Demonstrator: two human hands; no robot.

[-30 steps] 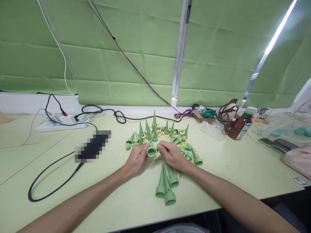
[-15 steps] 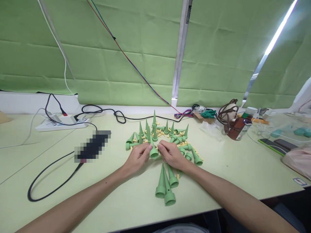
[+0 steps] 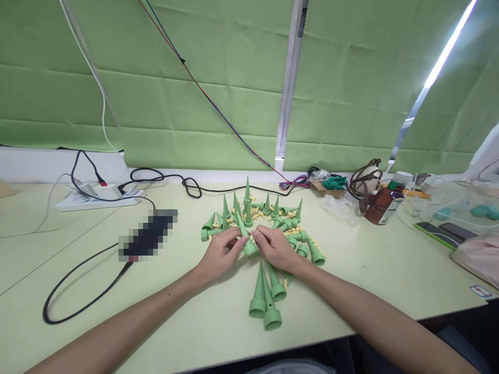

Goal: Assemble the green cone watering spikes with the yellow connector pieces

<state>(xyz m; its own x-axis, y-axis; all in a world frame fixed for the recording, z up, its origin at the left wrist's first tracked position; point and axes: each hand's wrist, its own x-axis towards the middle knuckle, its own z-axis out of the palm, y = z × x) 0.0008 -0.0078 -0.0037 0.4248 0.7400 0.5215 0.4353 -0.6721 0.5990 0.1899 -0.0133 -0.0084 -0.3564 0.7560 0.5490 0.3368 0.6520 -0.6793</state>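
My left hand [image 3: 222, 251] holds a green plastic watering spike [image 3: 248, 245] between thumb and fingers. The spike is tilted, its tip up and leaning left, its wide hollow end low and to the right. Close against its right side is my right hand [image 3: 275, 246], fingers pinched together; whatever small piece they hold is hidden. More green spikes [image 3: 298, 213] stand and lie behind and beside both hands, with small yellow plastic parts [image 3: 262, 214] scattered among them. Nearer the table's front edge lie several loose spikes [image 3: 272, 317].
A pixelated dark device [image 3: 150, 236] with a looped black cable lies on the table [image 3: 187, 322] at left, in front of a white power strip [image 3: 99, 200]. To the right are a plastic bag [image 3: 339, 208], a brown bottle [image 3: 384, 205] and phones [image 3: 438, 235].
The held spike has turned, its wide end swinging to the right and its tip leaning left. My left fingers have loosened and shifted around it; my right hand has stayed nearly still.
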